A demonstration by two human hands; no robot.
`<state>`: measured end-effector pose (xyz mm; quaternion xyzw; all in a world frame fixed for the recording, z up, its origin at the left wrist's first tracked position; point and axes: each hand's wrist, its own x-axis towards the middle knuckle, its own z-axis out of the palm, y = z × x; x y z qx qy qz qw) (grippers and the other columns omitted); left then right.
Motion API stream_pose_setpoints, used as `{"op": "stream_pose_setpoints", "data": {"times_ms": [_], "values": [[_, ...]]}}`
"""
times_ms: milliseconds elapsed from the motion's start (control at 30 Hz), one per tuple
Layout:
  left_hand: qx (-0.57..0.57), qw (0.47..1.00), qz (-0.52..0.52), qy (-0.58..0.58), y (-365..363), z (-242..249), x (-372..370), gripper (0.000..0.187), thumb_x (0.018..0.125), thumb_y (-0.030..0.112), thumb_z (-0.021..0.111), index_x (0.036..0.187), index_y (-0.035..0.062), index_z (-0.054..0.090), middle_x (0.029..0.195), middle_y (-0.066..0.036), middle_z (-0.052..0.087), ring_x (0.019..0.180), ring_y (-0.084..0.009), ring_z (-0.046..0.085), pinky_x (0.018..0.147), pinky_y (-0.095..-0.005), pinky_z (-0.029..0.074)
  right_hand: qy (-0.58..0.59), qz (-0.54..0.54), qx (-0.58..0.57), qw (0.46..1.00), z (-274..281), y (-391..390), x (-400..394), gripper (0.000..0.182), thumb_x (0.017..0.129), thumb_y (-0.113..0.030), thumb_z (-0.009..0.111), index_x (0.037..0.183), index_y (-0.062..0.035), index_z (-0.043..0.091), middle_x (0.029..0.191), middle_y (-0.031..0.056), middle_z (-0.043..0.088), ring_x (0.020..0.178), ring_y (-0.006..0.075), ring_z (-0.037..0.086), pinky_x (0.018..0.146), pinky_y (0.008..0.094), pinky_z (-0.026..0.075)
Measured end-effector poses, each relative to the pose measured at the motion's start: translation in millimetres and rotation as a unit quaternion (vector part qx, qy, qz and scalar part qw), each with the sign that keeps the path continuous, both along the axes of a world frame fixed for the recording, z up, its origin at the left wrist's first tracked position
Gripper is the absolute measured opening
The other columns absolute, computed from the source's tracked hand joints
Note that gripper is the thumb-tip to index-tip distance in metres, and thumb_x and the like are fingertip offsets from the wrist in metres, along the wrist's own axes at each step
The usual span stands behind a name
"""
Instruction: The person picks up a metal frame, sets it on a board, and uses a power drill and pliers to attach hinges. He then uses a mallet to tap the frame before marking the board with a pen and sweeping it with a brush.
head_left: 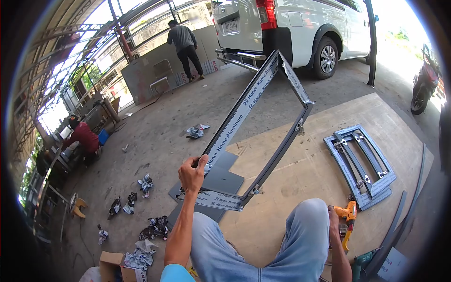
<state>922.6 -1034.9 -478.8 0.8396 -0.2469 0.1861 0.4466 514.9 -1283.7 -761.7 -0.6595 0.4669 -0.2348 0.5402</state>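
Observation:
A rectangular aluminum frame point(230, 136) with printed protective film is held up, tilted, in front of my knees. My left hand point(192, 173) is closed round its left side bar near the lower corner. Metal hinges sit on the bar at the frame's right side. Beside my right knee, my right hand point(334, 221) is next to an orange power drill point(347, 212); the knee hides part of the fingers, and whether they grip anything is unclear. Grey flat panels point(221, 181) lie beneath the frame.
Smaller frames point(340, 155) are stacked on the plywood sheet point(291, 155). Long strips point(401, 221) and a green drill point(364, 261) lie right. Crumpled film point(141, 256) and a cardboard box point(110, 268) are left. Two people, a white van point(300, 28) and a motorcycle point(423, 87) stand beyond.

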Motion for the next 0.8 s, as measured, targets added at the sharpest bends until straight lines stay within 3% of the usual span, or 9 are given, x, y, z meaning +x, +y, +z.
{"op": "stream_pose_setpoints", "data": {"times_ms": [133, 200, 300, 400, 500, 633, 733, 800], "values": [[-0.045, 0.999, -0.003, 0.018, -0.9, 2.7, 1.5, 0.050, 0.076, 0.048, 0.065, 0.080, -0.0020, 0.068, 0.073, -0.015, 0.066, 0.068, -0.0268, 0.063, 0.068, -0.0345, 0.047, -0.259, 0.113, 0.307, 0.909, 20.0, 24.8, 101.7, 0.063, 0.070, -0.032, 0.072, 0.119, -0.0007, 0.047, 0.106, 0.0192, 0.057, 0.100, 0.0292, 0.053, 0.088, 0.0379, 0.041], [-0.074, 0.997, -0.006, -0.008, 2.3, -4.6, 11.8, 0.049, 0.079, 0.043, 0.066, 0.079, -0.0062, 0.065, 0.065, -0.011, 0.064, 0.058, -0.0158, 0.058, 0.057, -0.0287, 0.044, -0.298, 0.132, 0.356, 0.876, 27.4, 35.4, 132.3, 0.062, 0.070, -0.033, 0.071, 0.118, -0.0008, 0.048, 0.105, 0.0188, 0.057, 0.099, 0.0287, 0.053, 0.086, 0.0374, 0.041], [-0.104, 0.992, -0.004, 0.070, 6.8, -1.6, 14.1, 0.047, 0.078, 0.044, 0.065, 0.079, -0.0031, 0.067, 0.072, -0.014, 0.066, 0.066, -0.0217, 0.062, 0.064, -0.0331, 0.046, -0.319, 0.142, 0.383, 0.855, 35.0, 49.8, 173.2, 0.060, 0.071, -0.035, 0.069, 0.116, -0.0008, 0.049, 0.103, 0.0183, 0.058, 0.096, 0.0279, 0.053, 0.084, 0.0367, 0.041], [-0.124, 0.987, -0.005, 0.103, 2.9, -10.2, 18.4, 0.047, 0.079, 0.043, 0.065, 0.080, -0.0038, 0.067, 0.071, -0.012, 0.065, 0.065, -0.0185, 0.061, 0.062, -0.0313, 0.045, -0.311, 0.144, 0.384, 0.857, 34.7, 60.3, 196.2, 0.059, 0.072, -0.037, 0.068, 0.115, -0.0009, 0.049, 0.101, 0.0178, 0.058, 0.094, 0.0272, 0.054, 0.082, 0.0360, 0.042], [-0.141, 0.973, -0.028, 0.180, 5.1, -72.6, 33.6, 0.044, 0.078, 0.040, 0.067, 0.076, -0.0041, 0.065, 0.066, -0.005, 0.061, 0.061, -0.0114, 0.051, 0.056, -0.0261, 0.040, -0.296, 0.140, 0.388, 0.862, 31.3, 70.9, 204.4, 0.058, 0.073, -0.039, 0.067, 0.113, -0.0010, 0.050, 0.099, 0.0173, 0.059, 0.091, 0.0264, 0.054, 0.080, 0.0352, 0.042], [-0.084, 0.983, 0.000, 0.162, 8.9, -148.5, 18.7, 0.042, 0.076, 0.039, 0.068, 0.079, -0.0032, 0.066, 0.072, -0.013, 0.065, 0.067, -0.0197, 0.061, 0.064, -0.0311, 0.047, -0.274, 0.133, 0.394, 0.867, 17.7, 86.4, 202.9, 0.057, 0.074, -0.042, 0.065, 0.111, -0.0011, 0.051, 0.097, 0.0167, 0.059, 0.088, 0.0254, 0.055, 0.078, 0.0343, 0.043], [-0.019, 0.984, 0.011, 0.176, 8.2, -164.2, 11.0, 0.042, 0.075, 0.040, 0.068, 0.080, -0.0023, 0.066, 0.074, -0.014, 0.066, 0.067, -0.0232, 0.063, 0.064, -0.0334, 0.047, -0.254, 0.125, 0.404, 0.870, 5.4, 98.0, 206.3, 0.056, 0.075, -0.044, 0.063, 0.110, -0.0012, 0.052, 0.095, 0.0161, 0.060, 0.085, 0.0246, 0.055, 0.075, 0.0335, 0.043], [-0.039, 0.982, 0.013, 0.184, 6.9, -164.5, 18.1, 0.041, 0.076, 0.039, 0.068, 0.080, -0.0022, 0.066, 0.073, -0.013, 0.066, 0.067, -0.0213, 0.063, 0.064, -0.0320, 0.047, -0.243, 0.118, 0.411, 0.871, 2.5, 104.9, 207.0, 0.056, 0.075, -0.045, 0.062, 0.109, -0.0012, 0.052, 0.094, 0.0158, 0.060, 0.084, 0.0241, 0.055, 0.074, 0.0331, 0.044]]}}
